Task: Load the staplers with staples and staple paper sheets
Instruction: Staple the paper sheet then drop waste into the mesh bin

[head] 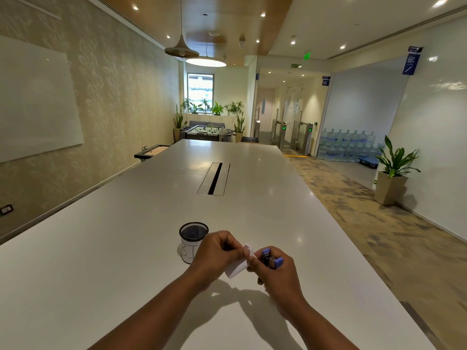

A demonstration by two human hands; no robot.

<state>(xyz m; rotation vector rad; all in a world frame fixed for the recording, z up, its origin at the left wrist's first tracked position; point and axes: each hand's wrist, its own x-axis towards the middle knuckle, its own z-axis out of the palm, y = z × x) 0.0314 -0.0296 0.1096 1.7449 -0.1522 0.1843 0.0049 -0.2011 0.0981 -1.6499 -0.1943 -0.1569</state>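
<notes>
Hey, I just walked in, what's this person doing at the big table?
A person at a long white table is working with a small blue stapler, gripped in the right hand. The left hand pinches a small piece of white paper and holds it against the stapler, apparently to staple it. A black mesh cup with a paper label stands on the table just behind the left hand.
</notes>
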